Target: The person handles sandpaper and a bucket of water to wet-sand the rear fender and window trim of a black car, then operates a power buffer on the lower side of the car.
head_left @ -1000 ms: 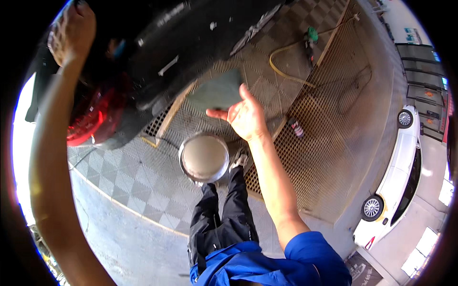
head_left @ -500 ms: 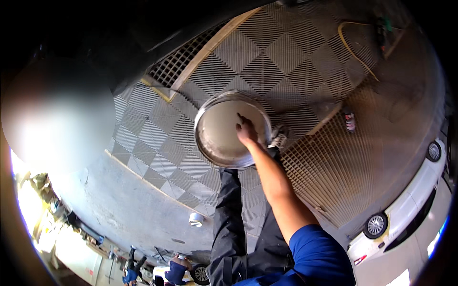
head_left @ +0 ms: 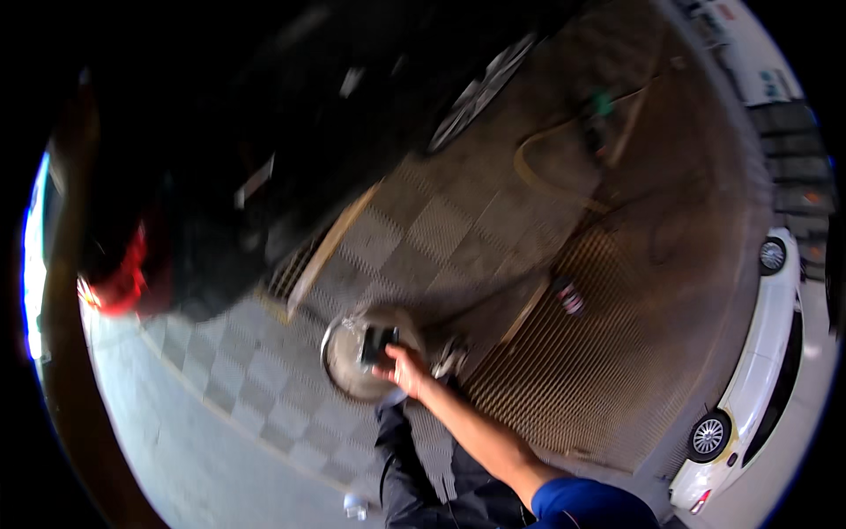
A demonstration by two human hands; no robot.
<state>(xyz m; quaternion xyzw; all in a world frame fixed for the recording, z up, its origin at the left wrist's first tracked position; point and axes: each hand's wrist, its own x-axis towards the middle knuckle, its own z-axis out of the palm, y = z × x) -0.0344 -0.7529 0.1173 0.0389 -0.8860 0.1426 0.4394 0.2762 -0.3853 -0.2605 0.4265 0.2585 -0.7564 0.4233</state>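
My right hand (head_left: 405, 370) grips a small dark block (head_left: 379, 342), its kind blurred by motion. It is over a round, metal-rimmed basin (head_left: 339, 375) of greyish liquid. The basin stands on the floor by my legs. At the far left, my left arm (head_left: 75, 379) reaches up, and my left hand (head_left: 77, 128) is in deep shadow beside a dark car (head_left: 264, 115). Its fingers are too dark to read. The car's red tail light (head_left: 128, 278) glows near that arm.
Ribbed floor tiles (head_left: 441, 229) and a brown grating (head_left: 529, 379) surround the basin. A small bottle (head_left: 569, 296) lies on the right, and a yellow hose (head_left: 538, 167) curves behind it. A white car (head_left: 749, 370) stands at the far right.
The view has swung, bringing the dark car's side and wheel and my raised left arm into sight. My right hand, earlier inside the basin, now shows a dark block above it.
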